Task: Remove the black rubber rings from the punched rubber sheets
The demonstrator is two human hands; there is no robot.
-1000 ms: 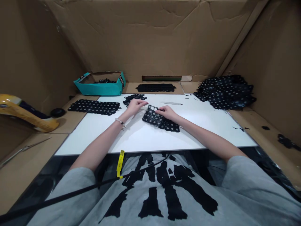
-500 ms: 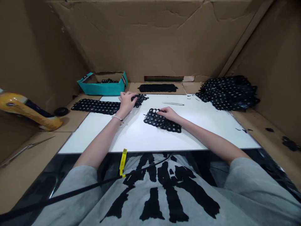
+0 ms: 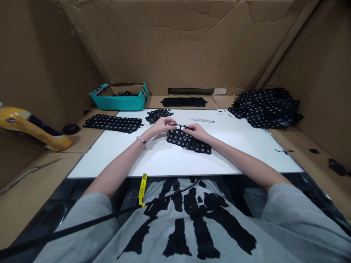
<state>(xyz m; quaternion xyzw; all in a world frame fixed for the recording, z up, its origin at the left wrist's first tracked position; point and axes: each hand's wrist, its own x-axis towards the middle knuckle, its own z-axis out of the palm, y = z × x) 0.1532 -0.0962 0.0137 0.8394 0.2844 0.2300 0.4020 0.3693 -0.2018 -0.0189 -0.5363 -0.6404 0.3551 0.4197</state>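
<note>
A black rubber sheet punched with round holes point(image 3: 189, 141) lies on the white board point(image 3: 164, 157) in front of me. My left hand point(image 3: 162, 125) pinches the sheet's far left edge with its fingers closed. My right hand point(image 3: 197, 132) rests on the same far edge, fingers curled and gripping the sheet. Both hands meet at the sheet's top corner. A small heap of loose black rings point(image 3: 158, 114) lies just beyond my left hand.
A teal box point(image 3: 120, 99) holding rings stands at the back left. A perforated sheet point(image 3: 112, 123) lies left, another point(image 3: 183, 102) at the back. A big pile of sheets point(image 3: 265, 106) sits right. A thin white tool point(image 3: 201, 120) lies on the board. A yellow tool point(image 3: 30, 129) is far left.
My left hand went out to the ring heap half a second ago and has come back to the sheet's edge. My right hand has stayed on the sheet.
</note>
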